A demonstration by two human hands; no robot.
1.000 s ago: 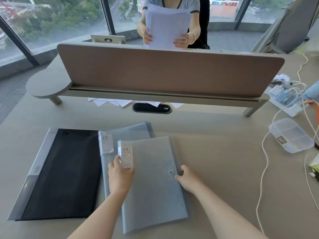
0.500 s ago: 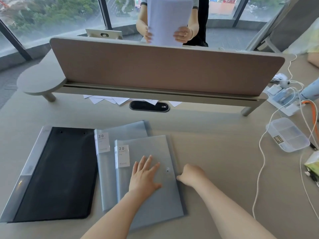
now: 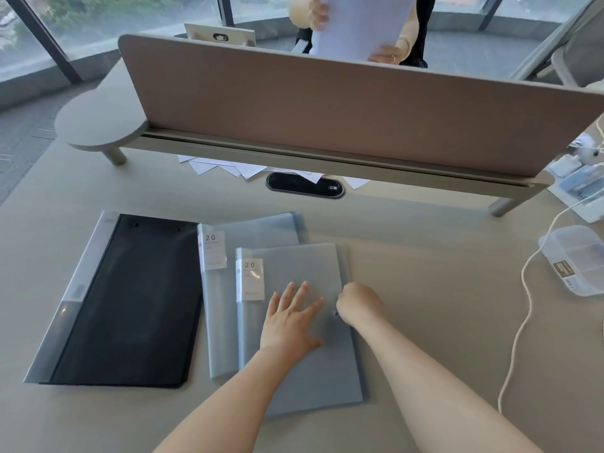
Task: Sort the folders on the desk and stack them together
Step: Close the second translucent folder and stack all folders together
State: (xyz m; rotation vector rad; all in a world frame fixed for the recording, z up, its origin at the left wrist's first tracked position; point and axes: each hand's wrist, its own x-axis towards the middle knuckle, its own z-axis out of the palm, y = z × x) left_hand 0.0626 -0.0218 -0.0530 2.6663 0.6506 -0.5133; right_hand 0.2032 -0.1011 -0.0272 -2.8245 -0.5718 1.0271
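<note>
A translucent blue-grey folder (image 3: 294,269) with a white "20" label lies on top, overlapping a second like folder (image 3: 255,233) that sticks out behind and to its left. A black folder (image 3: 130,299) with a grey spine lies flat further left, apart from them. My left hand (image 3: 292,318) presses flat on the top folder with fingers spread. My right hand (image 3: 361,305) has its fingers curled at the top folder's right edge, by the snap button; the fingertips are hidden.
A brown divider screen (image 3: 327,106) on a raised shelf crosses the desk behind the folders. A clear plastic box (image 3: 578,263) and white cables (image 3: 523,289) sit at the right. A black cable port (image 3: 305,185) and loose papers (image 3: 228,166) lie under the shelf. A person beyond holds sheets.
My left hand left the label at the top folder's left edge and now lies flat in its middle. My right hand stayed at the right edge.
</note>
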